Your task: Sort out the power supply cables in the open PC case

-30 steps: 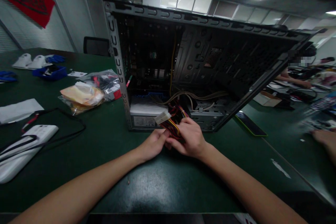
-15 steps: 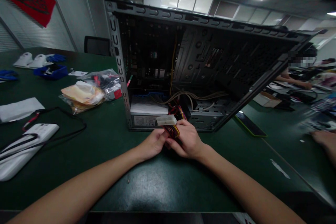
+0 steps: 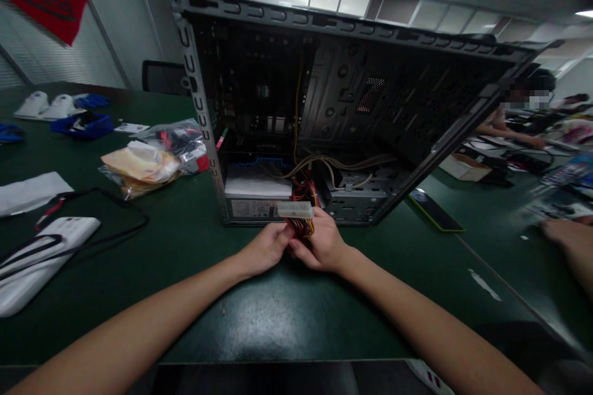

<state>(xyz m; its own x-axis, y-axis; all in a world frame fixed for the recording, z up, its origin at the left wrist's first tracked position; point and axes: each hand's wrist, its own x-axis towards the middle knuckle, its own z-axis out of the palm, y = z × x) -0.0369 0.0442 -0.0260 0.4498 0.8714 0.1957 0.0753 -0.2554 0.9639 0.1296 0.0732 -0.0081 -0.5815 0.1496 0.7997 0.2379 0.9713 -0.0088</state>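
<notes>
A: Green surface [image 3: 185,321], open PC case [image 3: 340,129]. White connector [image 3: 295,210] pose?
B: Before case's lower edge, long axis left-right, wires [image 3: 302,226] leaving downward; left hand [image 3: 266,250], right hand [image 3: 324,244]: fingers pinching wires.

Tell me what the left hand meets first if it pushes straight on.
Likely the bundled wires, right against the left hand; then the right hand just beyond, though depth between the hands is unclear.
</notes>
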